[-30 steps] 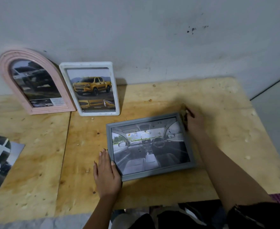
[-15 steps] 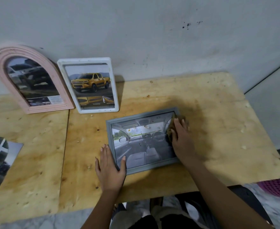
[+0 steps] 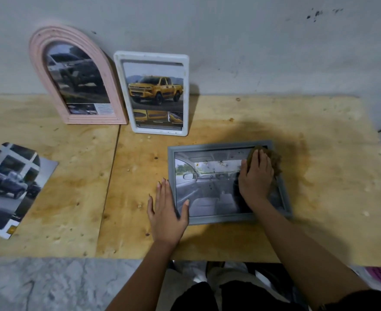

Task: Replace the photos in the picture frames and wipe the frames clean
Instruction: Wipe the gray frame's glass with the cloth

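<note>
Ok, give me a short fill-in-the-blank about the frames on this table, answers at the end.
The right hand presses a brown rag on the grey frame, which lies ____ on the table.
The truck in the white frame is ____.
The arched frame is ____.
The left hand has its ____ over the grey frame's near corner.
Missing words: flat, yellow, pink, thumb.

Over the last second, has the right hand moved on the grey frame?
Yes. The right hand slid from the grey frame's far right corner inward onto the glass, brown cloth under it.
</note>
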Tool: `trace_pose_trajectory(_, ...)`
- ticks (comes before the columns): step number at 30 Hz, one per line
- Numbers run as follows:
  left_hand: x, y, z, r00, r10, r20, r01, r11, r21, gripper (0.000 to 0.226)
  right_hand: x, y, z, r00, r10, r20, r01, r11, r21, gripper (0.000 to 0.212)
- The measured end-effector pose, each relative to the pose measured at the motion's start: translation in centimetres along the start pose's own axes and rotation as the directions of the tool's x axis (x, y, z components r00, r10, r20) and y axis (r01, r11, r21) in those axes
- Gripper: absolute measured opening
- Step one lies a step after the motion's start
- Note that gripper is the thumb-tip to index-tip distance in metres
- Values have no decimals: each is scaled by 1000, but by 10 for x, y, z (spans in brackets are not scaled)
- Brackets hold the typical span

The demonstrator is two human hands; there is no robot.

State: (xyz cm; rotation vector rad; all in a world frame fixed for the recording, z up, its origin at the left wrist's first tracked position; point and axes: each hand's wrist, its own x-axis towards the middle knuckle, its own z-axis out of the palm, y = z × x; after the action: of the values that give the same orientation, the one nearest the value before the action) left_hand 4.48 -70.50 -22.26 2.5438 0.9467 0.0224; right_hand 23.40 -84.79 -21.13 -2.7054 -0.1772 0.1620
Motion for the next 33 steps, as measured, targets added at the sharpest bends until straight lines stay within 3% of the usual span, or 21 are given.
trace_pose_trajectory(11, 2, -1, 3, 1000, 1, -19, -1, 1000, 1, 75, 8, -7, 8, 997, -41, -64, 43, 999, 33, 41)
trace_pose_trajectory(33, 2, 3, 5, 999, -9, -41, 9, 1000, -1, 74, -2, -17, 19, 978, -176, -116, 193, 969, 153, 37)
